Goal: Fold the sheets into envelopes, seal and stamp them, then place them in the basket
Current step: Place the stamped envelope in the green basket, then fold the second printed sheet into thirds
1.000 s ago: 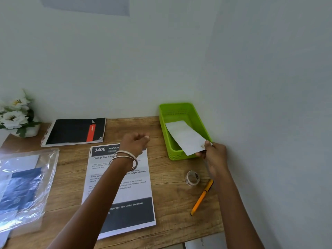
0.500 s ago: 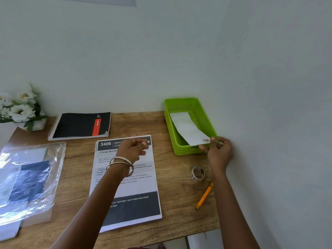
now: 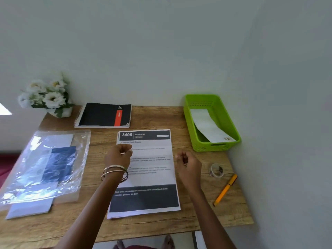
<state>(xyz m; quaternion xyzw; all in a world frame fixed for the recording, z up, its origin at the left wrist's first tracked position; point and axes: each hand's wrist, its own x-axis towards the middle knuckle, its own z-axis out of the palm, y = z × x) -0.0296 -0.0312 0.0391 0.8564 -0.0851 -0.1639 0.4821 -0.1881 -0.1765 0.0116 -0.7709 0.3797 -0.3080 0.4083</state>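
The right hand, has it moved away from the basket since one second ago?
Yes. The right hand has let go of the envelope and drawn back from the basket, toward the printed sheet, left of the tape roll.

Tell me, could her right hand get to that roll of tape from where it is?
Probably yes. The right hand hovers empty near the tape, with only bare table between them; the pen lies nearer the edge, out of the way.
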